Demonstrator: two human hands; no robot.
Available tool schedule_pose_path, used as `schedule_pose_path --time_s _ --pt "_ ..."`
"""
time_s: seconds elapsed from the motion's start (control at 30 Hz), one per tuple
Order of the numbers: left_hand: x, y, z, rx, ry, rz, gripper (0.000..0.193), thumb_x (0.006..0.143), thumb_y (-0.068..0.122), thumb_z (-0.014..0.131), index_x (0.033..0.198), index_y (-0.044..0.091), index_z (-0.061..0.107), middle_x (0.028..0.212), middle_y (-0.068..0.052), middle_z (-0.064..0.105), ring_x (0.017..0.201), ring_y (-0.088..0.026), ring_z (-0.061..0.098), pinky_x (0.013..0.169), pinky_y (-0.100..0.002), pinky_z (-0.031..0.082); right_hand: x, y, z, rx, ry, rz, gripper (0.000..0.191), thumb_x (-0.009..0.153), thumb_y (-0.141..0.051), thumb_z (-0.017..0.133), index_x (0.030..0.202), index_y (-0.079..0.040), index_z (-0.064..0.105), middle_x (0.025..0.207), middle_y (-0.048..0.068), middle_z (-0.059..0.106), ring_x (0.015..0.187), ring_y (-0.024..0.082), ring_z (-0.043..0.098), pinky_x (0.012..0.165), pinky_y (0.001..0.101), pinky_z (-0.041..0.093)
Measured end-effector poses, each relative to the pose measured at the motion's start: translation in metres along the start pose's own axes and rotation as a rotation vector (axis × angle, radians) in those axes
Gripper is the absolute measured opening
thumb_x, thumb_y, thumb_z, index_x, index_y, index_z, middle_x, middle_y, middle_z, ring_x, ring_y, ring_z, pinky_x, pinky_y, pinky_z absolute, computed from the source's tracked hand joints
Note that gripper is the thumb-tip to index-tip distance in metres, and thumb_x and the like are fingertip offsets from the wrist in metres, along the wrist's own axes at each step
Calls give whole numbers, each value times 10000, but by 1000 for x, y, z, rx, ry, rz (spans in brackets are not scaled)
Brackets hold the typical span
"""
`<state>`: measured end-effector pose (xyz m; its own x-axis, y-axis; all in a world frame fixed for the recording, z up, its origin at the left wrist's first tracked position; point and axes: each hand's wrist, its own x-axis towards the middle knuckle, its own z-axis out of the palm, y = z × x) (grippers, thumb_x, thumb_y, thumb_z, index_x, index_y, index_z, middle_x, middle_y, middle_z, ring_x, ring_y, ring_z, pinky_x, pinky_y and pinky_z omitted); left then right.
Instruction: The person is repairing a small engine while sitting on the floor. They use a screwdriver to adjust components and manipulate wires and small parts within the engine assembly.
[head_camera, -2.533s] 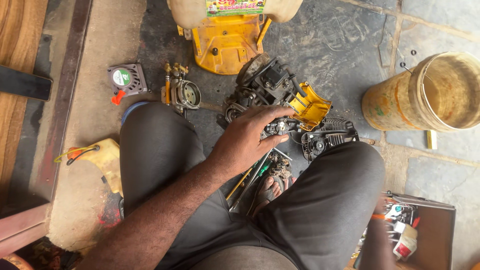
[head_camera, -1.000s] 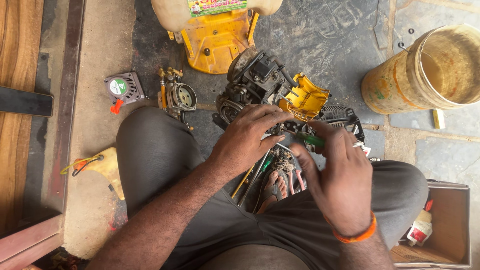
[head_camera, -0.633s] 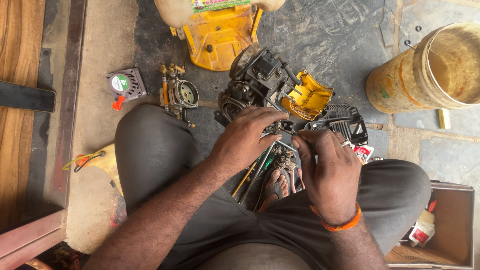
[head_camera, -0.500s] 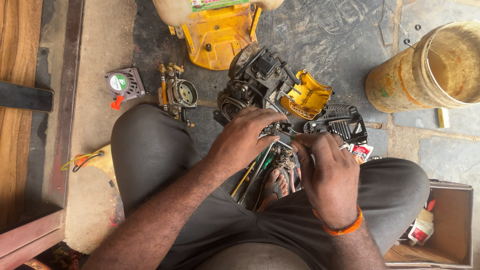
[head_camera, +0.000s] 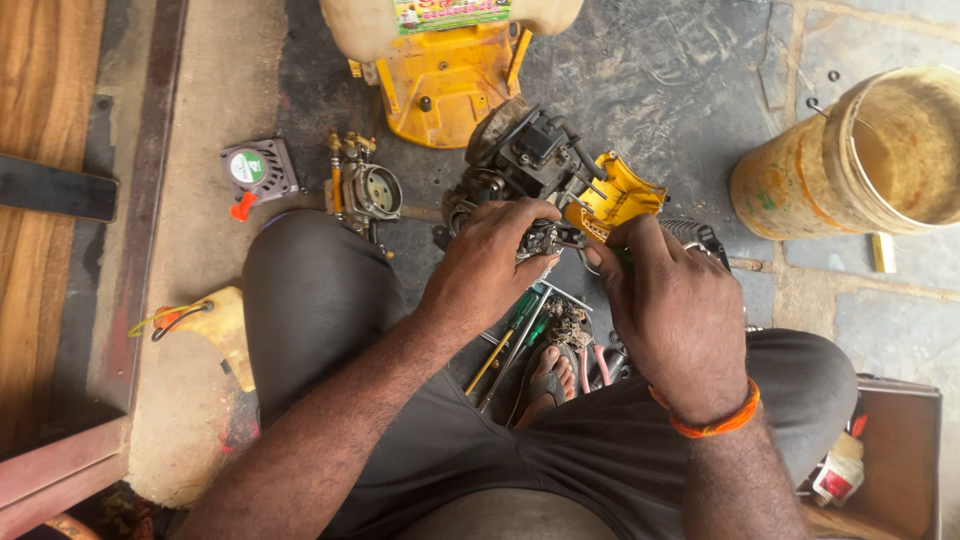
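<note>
Head view, left to right: recoil starter cover (head_camera: 258, 172) and carburettor (head_camera: 367, 190) on floor; left hand (head_camera: 487, 268) clamped on small engine (head_camera: 520, 170) above knees; right hand (head_camera: 672, 310), earlier absent, now pinching green-handled tool (head_camera: 622, 256) beside yellow housing (head_camera: 620, 192); bucket (head_camera: 850, 160) far right.

1. Small engine block (head_camera: 520, 165): dark metal, greasy, on stone floor just beyond left hand (head_camera: 485, 270); fingertips touching its near side.
2. Yellow plastic housing piece (head_camera: 615, 195): attached to engine's right side, tilted, directly above right hand (head_camera: 670, 310).
3. Small metal part (head_camera: 545, 240): gripped betw. both hands' fingertips, shape unclear, mostly hidden.
</note>
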<state>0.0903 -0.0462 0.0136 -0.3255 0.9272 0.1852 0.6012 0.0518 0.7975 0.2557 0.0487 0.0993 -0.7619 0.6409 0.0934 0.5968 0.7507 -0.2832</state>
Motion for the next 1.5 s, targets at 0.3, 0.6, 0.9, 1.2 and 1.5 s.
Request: schedule_pose_path --time_s 0.3,0.6,0.9,1.2,1.5 --pt "-2 -2 0 -66 -46 -89 407 889 176 800 1242 115 608 1213 -92 700 1227 -284 635 1015 -436 524 -5 9 19 448 131 -162 151 952 -83 748 1049 -24 648 1035 116 703 947 280 727 778 383 577" --pt "2 -12 11 -2 -17 -107 441 898 174 777 1302 104 614 1264 -97 627 1170 -251 668 941 -369 588 -6 18 42 446 184 -103 316 966 -147 765 1167 24 591 1022 135 724 837 242 753 710 329 588" --pt "13 -29 35 82 67 -51 473 894 208 811 1310 76 629 1259 -114 678 1193 -285 669 985 -399 556 9 30 55 274 277 -192 286 996 -150 780 1145 1 588 1042 136 735 877 261 758 728 372 580" --pt "6 -36 46 -16 -76 -218 495 900 198 764 1362 118 606 1209 -74 562 1067 -212 677 913 -347 610 13 36 69 537 160 -113 252 969 -135 784 1131 -18 630 1113 136 697 981 239 743 818 350 606" --pt "6 -40 44 244 -5 -37 486 845 258 829 1281 120 663 1116 -69 629 1074 -235 638 919 -385 563 10 33 72 707 108 -10 385 1050 -105 643 1411 -13 545 1286 142 685 1099 213 727 905 336 598"
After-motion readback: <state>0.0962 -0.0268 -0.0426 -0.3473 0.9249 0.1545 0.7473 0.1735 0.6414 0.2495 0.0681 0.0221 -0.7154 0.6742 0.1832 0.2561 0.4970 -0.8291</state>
